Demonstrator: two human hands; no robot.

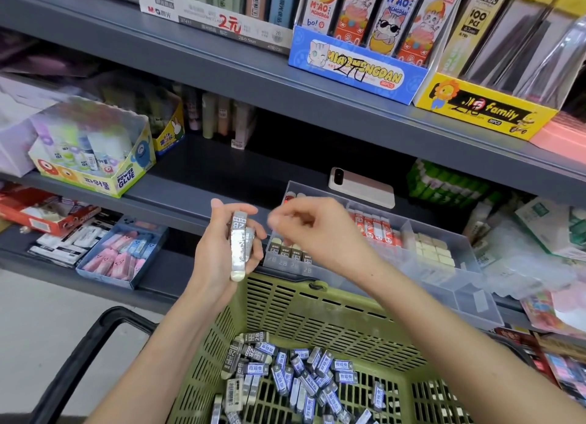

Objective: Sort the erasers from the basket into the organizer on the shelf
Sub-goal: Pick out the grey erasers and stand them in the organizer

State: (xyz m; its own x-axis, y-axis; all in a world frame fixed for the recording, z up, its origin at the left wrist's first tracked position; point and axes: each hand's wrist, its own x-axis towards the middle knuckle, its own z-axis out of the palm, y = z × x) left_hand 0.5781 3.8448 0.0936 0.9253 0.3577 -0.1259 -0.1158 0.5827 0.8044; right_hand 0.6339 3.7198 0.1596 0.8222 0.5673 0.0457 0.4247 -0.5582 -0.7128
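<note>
We take the clear plastic organizer, divided into several compartments, as our landmark. It stands at the front edge of the dark grey metal shelf.

In front of and below the organizer we see the olive-green slotted plastic basket. On its floor lies a heap of erasers, small rectangular ones in blue-and-white and dark grey paper sleeves, some marked 2B.

Just left of the organizer the left hand is raised. Its fingers and thumb are curled round a stack of erasers in grey sleeves, held upright. The top one reads 2B, and a bare white end shows at the bottom.

The right hand hovers over the organizer's front left compartment, fingers bent and tips drawn together. It is blurred, and we cannot tell whether it pinches anything or nothing.

In that front left compartment we see a row of dark-sleeved erasers standing on end, with 2B showing through the organizer's wall. A compartment further back, toward the organizer's middle, holds red-and-white sleeved erasers, also standing in a row. The compartment to their right holds plain cream blocks packed side by side.

Behind the organizer, deeper on the shelf, a pale pink phone lies flat with its camera side up.
</note>
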